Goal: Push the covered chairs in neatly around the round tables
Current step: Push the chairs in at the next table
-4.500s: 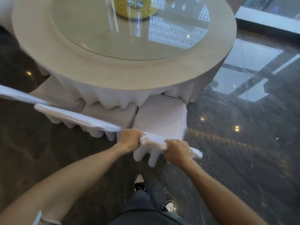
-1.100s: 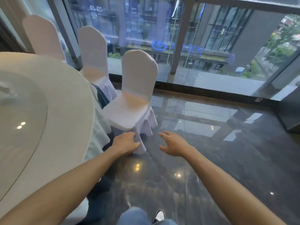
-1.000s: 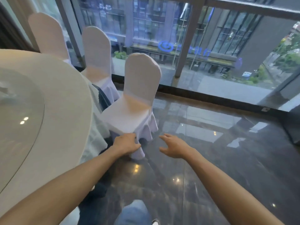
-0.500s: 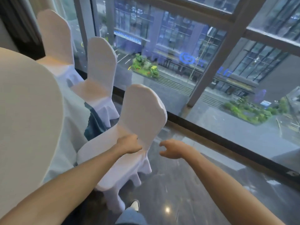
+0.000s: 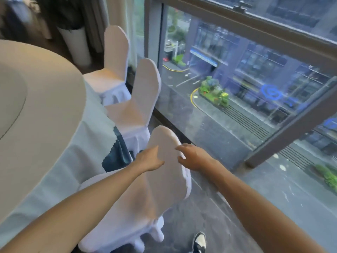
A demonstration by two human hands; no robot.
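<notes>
Both hands, left hand (image 5: 148, 159) and right hand (image 5: 193, 157), have risen to the chair back (image 5: 165, 141).

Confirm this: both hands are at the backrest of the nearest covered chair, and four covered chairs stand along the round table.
Wrong count. The head view shows three covered chairs by the round table. The left hand and right hand are at the nearest chair's backrest.

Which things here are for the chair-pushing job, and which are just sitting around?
For the job:
nearest covered chair
left hand on its back
right hand at its back edge
two more covered chairs
round table

Just around:
window
white planter
shoe
</notes>
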